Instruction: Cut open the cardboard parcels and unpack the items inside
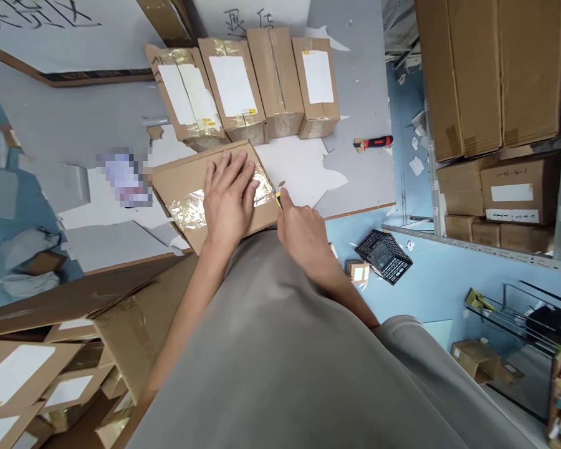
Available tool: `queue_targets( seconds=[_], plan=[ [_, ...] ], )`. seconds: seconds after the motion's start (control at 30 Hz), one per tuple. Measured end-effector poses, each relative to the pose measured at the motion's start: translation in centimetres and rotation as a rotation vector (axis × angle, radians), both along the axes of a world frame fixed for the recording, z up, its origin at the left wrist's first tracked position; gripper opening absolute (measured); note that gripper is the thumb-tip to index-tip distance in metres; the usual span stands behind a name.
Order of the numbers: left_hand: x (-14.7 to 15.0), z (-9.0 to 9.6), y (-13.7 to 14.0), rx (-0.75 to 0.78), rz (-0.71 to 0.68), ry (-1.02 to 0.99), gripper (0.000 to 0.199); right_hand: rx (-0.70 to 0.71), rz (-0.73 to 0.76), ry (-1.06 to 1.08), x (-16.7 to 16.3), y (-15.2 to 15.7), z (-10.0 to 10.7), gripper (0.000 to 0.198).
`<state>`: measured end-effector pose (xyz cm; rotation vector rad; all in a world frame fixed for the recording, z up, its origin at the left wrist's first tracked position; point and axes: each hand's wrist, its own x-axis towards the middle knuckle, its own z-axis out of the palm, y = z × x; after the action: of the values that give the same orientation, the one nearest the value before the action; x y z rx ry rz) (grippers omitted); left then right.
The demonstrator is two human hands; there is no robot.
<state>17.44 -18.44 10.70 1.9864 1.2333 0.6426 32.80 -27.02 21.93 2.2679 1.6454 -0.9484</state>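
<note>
A taped cardboard box (182,181) lies tilted at the near edge of the grey table. My left hand (229,199) rests on its top with the fingers stretched out, pressing over the shiny clear tape (187,211). At the box's right edge, my right hand (303,234) is closed around a yellow and black box cutter (278,198). Most of the cutter is hidden in the fist, and its tip points at the taped edge. Whether the blade is in the tape I cannot tell.
Several taped boxes (231,87) stand in a row behind. A red-and-black handled tool (376,143) lies on the table's right. At lower left is a large open carton (135,330) of boxes. Shelves with cartons (509,187) and a black crate (386,255) are right.
</note>
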Motion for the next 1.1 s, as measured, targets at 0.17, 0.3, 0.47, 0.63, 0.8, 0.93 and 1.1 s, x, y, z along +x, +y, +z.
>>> queue_targets(
  seconds=[0.17, 0.3, 0.47, 0.63, 0.8, 0.93, 1.1],
  plan=[
    [0.0, -0.1, 0.1, -0.036, 0.005, 0.01, 0.06, -0.032, 0.013, -0.028, -0.6, 0.4, 0.8, 0.068],
    [0.0, -0.4, 0.2, -0.072, 0.009, -0.034, 0.06, -0.017, 0.028, -0.031, -1.0, 1.9, 0.7, 0.07],
    [0.1, -0.8, 0.2, -0.056, 0.034, -0.053, 0.056, -0.031, 0.046, -0.031, -0.7, 1.9, 0.2, 0.068],
    [0.0, -0.9, 0.0, -0.042, 0.044, -0.068, 0.052, -0.11, 0.04, -0.04, -0.6, 0.8, 0.7, 0.068],
    [0.2, -0.9, 0.1, -0.001, 0.024, -0.037, 0.052, -0.084, 0.042, -0.034, -0.1, 1.7, 0.3, 0.064],
    [0.4, -0.9, 0.3, 0.036, 0.015, 0.004, 0.053, -0.014, -0.041, 0.008, 1.3, 1.6, -0.8, 0.061],
    [-1.4, -0.6, 0.4, -0.043, 0.023, -0.053, 0.054, 0.172, -0.193, 0.38, 3.4, -1.9, -0.6, 0.058]
  ],
)
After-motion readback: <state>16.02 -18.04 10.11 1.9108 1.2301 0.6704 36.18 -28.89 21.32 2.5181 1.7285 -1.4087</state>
